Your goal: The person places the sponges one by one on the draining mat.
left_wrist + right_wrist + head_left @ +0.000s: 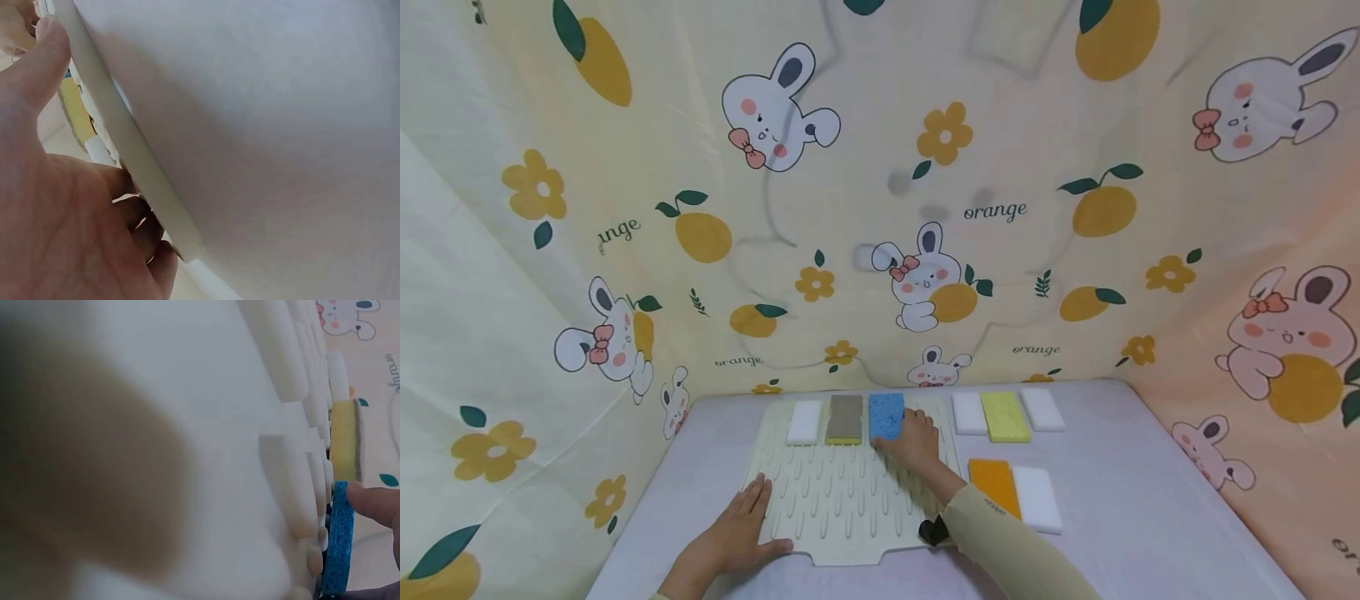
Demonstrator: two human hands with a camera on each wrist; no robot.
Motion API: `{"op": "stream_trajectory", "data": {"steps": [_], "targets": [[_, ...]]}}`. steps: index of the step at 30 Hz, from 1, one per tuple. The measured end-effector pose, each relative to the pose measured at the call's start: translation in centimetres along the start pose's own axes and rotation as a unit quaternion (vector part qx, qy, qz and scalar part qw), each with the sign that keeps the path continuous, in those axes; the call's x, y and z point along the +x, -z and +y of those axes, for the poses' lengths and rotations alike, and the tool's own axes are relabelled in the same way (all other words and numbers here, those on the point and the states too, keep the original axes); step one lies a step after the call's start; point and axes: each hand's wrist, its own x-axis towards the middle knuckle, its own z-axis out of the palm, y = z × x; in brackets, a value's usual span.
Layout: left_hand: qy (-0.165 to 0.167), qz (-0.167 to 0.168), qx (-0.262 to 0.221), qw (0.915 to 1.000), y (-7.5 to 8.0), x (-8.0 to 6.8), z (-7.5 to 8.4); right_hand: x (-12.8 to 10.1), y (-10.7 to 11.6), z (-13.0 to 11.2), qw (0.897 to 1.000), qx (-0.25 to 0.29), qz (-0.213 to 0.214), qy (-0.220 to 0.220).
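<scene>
A cream board [820, 500] with rows of raised ridges lies on the table. My right hand [915, 439] pinches a blue sponge [886, 414] near the board's far edge; in the right wrist view the thumb is at one end of the sponge [339, 540] and a finger at the other. Left of it on the board sit a grey-topped yellow sponge [845, 418] and a white sponge [805, 422]. My left hand [733, 527] rests on the board's near left corner with fingers extended, the thumb along the front edge.
Right of the board, a back row has a white sponge [969, 414], a yellow sponge [1005, 417] and another white sponge [1042, 409]. Closer in lie an orange sponge [992, 485] and a white one [1037, 500]. A printed curtain [865, 192] surrounds the table.
</scene>
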Motion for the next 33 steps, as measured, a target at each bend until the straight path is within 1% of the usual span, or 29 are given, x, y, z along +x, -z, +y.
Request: {"op": "stream_trajectory", "data": {"steps": [4,6,10,13,18,23,30,33], "targets": [[0.005,-0.002,-0.002,1.0,0.1,0.0,0.1,0.0,0.2,0.0,1.0,0.0,-0.005,-0.001],[0.008,-0.005,-0.003,0.9999,0.1,0.1,0.2,0.1,0.2,0.2,1.0,0.002,-0.017,-0.001],[0.011,-0.005,-0.002,0.9999,0.1,0.1,0.2,0.4,0.4,0.7,0.999,0.009,-0.044,0.013],[0.008,-0.003,0.002,1.0,0.0,0.1,0.1,0.4,0.8,1.3,0.997,0.029,-0.062,0.024],[0.007,-0.002,0.006,1.0,-0.1,0.1,0.1,0.1,1.8,2.2,0.993,0.076,-0.089,0.029],[0.008,-0.004,0.004,1.0,0.3,-0.1,0.6,-0.2,3.1,2.9,0.992,0.077,-0.095,0.043],[0.002,-0.002,-0.001,1.0,0.7,-0.4,0.9,-1.0,5.3,3.8,0.99,0.09,-0.1,0.03],[-0.001,-0.001,-0.002,1.0,0.6,-0.3,0.8,-1.1,6.2,4.6,0.989,0.098,-0.101,0.037]]}}
